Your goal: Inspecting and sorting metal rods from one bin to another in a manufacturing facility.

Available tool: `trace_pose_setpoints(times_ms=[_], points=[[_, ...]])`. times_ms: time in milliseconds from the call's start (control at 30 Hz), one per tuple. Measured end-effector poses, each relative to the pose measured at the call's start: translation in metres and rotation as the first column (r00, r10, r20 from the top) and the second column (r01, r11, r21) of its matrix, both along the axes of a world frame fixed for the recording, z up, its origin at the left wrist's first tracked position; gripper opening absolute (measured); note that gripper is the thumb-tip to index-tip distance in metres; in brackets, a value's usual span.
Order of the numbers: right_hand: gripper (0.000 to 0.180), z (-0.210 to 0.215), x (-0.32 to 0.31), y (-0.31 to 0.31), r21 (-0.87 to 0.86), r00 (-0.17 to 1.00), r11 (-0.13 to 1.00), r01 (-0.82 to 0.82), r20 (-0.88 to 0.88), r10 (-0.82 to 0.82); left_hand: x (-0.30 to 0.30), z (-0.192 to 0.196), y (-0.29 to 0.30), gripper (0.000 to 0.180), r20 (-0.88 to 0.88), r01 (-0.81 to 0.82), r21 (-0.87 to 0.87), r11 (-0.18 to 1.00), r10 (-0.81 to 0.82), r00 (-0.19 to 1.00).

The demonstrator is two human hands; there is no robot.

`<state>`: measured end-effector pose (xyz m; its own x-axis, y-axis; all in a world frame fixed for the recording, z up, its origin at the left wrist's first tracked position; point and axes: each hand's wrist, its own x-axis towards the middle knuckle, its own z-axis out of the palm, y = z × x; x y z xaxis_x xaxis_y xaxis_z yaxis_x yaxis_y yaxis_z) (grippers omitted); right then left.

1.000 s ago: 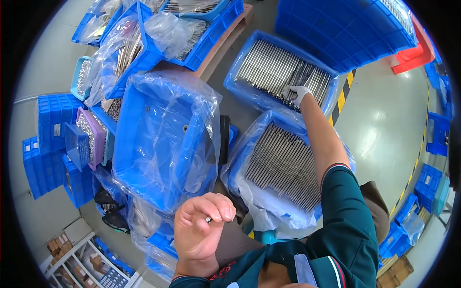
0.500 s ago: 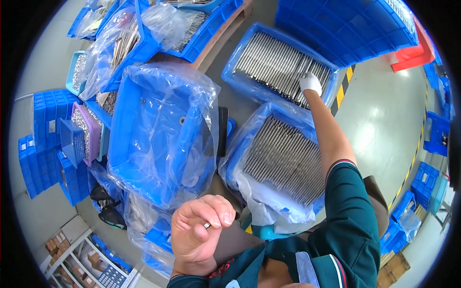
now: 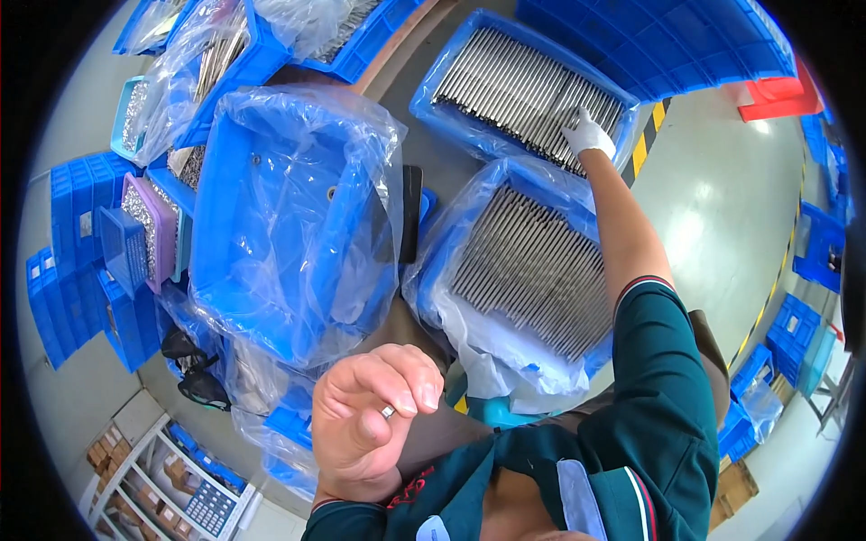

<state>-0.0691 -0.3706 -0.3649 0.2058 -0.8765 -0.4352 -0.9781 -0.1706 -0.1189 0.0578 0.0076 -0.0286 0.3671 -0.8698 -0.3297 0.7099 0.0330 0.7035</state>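
My left hand (image 3: 368, 419), bare, is raised near my chest. Its thumb and fingers pinch a small shiny metal piece (image 3: 388, 411), mostly hidden by the fingertips. My right hand (image 3: 590, 139), in a white glove, reaches to the far blue bin (image 3: 424, 97). Its fingers look apart, at the near ends of the metal rods (image 3: 514, 77) laid in rows there; no rod shows lifted. Closer to me, under my right forearm, a second blue bin (image 3: 431, 279) lined with plastic holds rows of thinner-looking metal rods (image 3: 532, 270).
A large plastic-lined blue bin (image 3: 221, 216) on the left has a small ring (image 3: 332, 192) in it. Farther left stand stacked blue crates (image 3: 77, 212) and a purple basket (image 3: 161, 230) of small metal parts. Tall blue crates (image 3: 658, 45) rise beyond the rods, with a red bin (image 3: 767, 97) beside them.
The whole view has tipped, so the bins sit higher in it. My gloved right hand has shifted slightly toward me over the rods, its fingers spread more. My left hand keeps its pinch.
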Motion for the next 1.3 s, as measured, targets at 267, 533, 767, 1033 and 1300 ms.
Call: trace_pose_setpoints(times_ms=[267, 533, 767, 1033, 1300], points=[[0.049, 0.003, -0.027, 0.002, -0.061, 0.983, 0.996, -0.062, 0.169, 0.072, -0.008, 0.007, 0.002, 0.028, 0.000, -0.015, 0.026, 1.000, 0.015, 1.000], [0.033, 0.114, -0.034, 0.063, -0.337, 0.799, 0.924, -0.177, 0.499, 0.336, -0.011, 0.002, 0.013, 0.028, 0.034, 0.015, -0.104, 0.994, -0.012, 0.999], [0.030, 0.176, -0.079, 0.127, 0.066, 0.841, 0.994, -0.093, 0.539, 0.043, -0.021, -0.002, 0.012, 0.021, -0.050, -0.056, -0.121, 0.991, 0.050, 0.997], [0.029, 0.040, -0.144, 0.234, 0.454, 0.938, 0.846, 0.280, 0.057, -0.342, -0.030, -0.010, 0.011, 0.017, -0.035, -0.078, -0.087, 0.993, 0.075, 0.997], [0.039, 0.056, -0.069, 0.287, 0.117, 0.880, 0.875, 0.470, 0.010, -0.475, -0.007, -0.016, 0.032, 0.016, -0.046, -0.167, -0.064, 0.984, 0.165, 0.985]])
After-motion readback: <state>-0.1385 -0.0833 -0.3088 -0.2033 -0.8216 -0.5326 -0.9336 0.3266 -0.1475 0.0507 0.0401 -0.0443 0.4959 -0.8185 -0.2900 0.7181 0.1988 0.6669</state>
